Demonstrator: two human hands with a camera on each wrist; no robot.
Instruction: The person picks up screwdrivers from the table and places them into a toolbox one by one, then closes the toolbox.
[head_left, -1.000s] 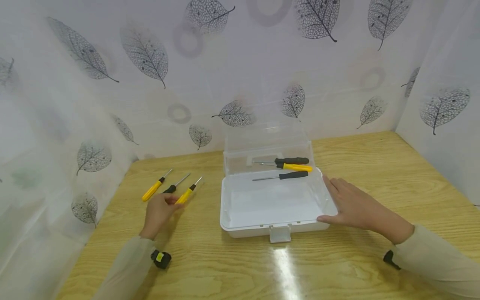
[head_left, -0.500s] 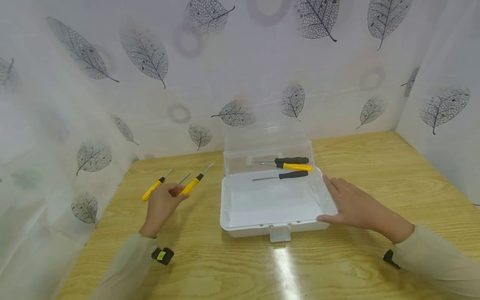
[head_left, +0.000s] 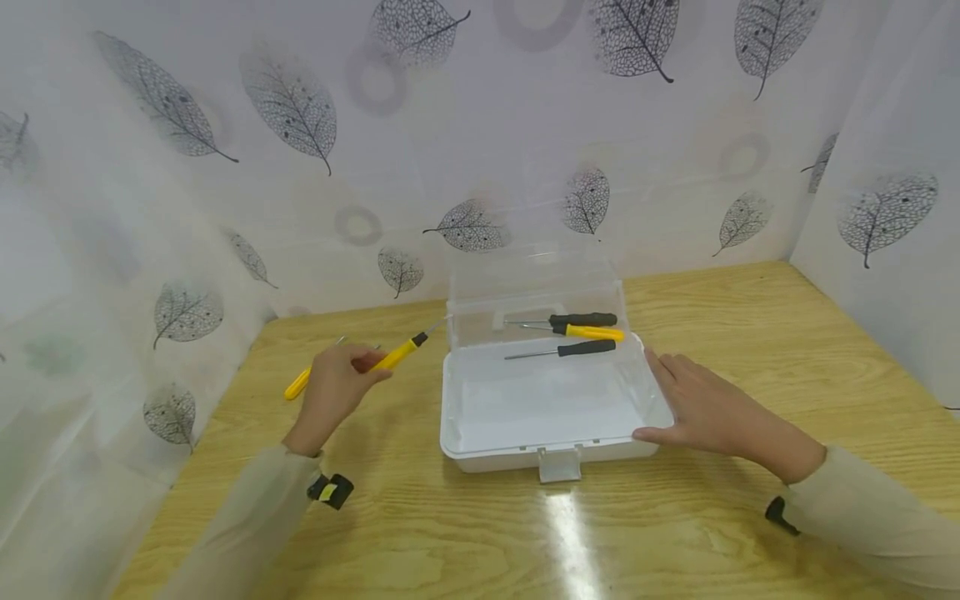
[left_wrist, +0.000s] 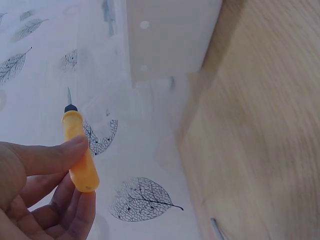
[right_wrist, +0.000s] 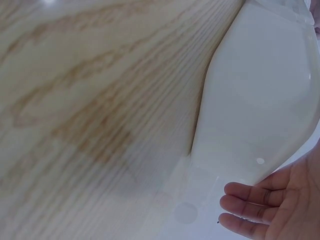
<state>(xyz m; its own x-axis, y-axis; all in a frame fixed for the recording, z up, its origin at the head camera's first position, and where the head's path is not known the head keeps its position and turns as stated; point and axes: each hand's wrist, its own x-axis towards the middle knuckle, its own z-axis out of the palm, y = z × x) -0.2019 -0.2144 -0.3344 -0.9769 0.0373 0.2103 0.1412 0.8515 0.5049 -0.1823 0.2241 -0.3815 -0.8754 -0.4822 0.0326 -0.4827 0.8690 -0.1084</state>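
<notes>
My left hand (head_left: 337,387) pinches a yellow-handled screwdriver (head_left: 397,353) between thumb and fingers, its shaft pointing up and right toward the box's back left corner. In the left wrist view the yellow handle (left_wrist: 73,125) rises tip-up from the fingers. My right hand (head_left: 708,407) rests against the right side of an open white plastic box (head_left: 480,463), thumb at the front corner. The right wrist view shows its fingers (right_wrist: 250,202) fairly straight at the box wall. Two black-handled screwdrivers (head_left: 587,349) and a yellow one (head_left: 596,333) lie at the box's back, overlapping its clear lid.
Behind my left hand, another yellow screwdriver (head_left: 297,384) lies on the wooden table (head_left: 405,533), partly hidden. A further metal shaft (left_wrist: 217,229) shows beside it. The clear lid (head_left: 532,283) stands raised at the back, and a leaf-print curtain (head_left: 480,125) surrounds the table.
My left hand has lifted the yellow screwdriver off the table and carried it up and right toward the box, now covering the black screwdriver's handle. The right hand has stayed put.
</notes>
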